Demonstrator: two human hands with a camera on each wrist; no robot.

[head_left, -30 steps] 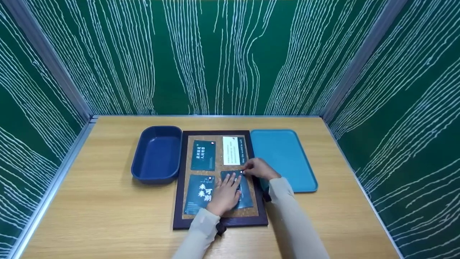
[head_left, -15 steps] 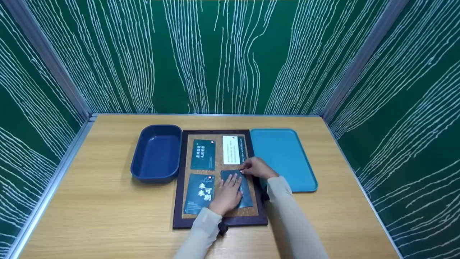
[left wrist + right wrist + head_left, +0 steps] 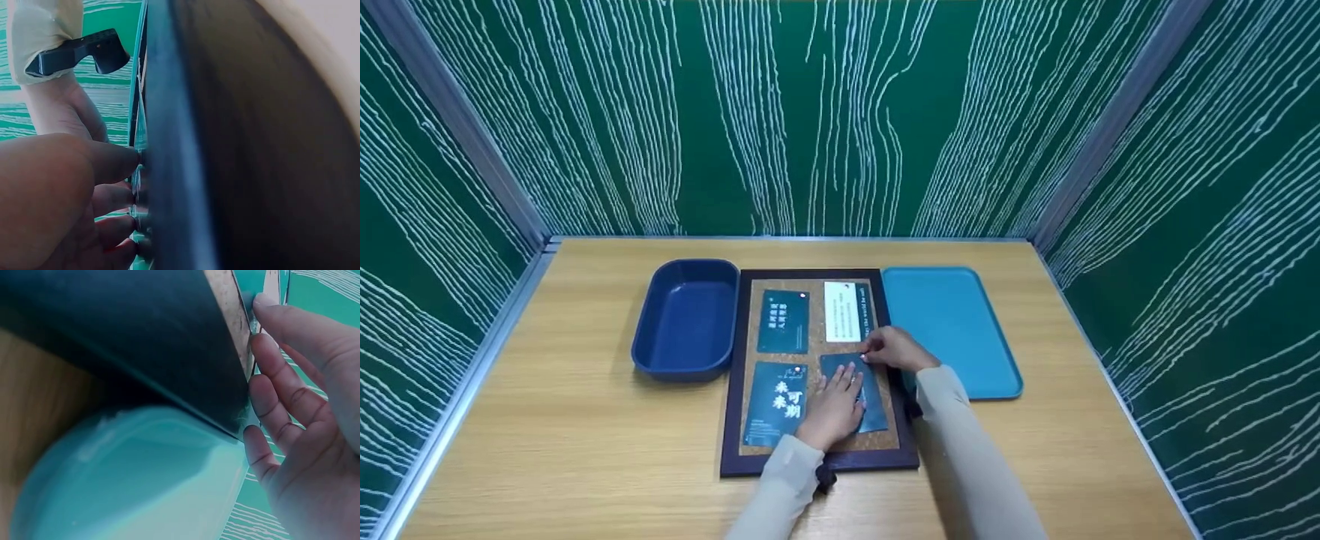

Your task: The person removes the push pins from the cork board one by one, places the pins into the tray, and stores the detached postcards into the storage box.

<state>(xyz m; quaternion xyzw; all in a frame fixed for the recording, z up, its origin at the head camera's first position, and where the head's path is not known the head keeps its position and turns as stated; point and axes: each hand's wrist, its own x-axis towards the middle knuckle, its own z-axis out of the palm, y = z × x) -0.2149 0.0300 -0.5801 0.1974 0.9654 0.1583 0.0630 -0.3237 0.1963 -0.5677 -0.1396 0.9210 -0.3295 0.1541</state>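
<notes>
A corkboard (image 3: 817,330) with a dark frame lies on the table, several cards on it. My left hand (image 3: 834,409) rests spread on the lower right green card (image 3: 874,409), covering much of its print; in the left wrist view its fingertips (image 3: 132,197) touch the card along the board's surface. At that card's top edge my right hand (image 3: 901,349) pinches a small pale pushpin (image 3: 863,356) between thumb and fingers. In the right wrist view the right fingertips (image 3: 262,346) are at the board, near its dark frame (image 3: 146,343).
A deep blue bin (image 3: 686,326) stands left of the board and a flat light-blue tray (image 3: 949,322) lies right, by the right forearm. Pinned above are a green card (image 3: 784,334) and a white-and-green card (image 3: 841,311); another green card (image 3: 772,412) is lower left.
My left hand has shifted slightly to the right on the card. The right fingers stay at the pushpin with only small movement.
</notes>
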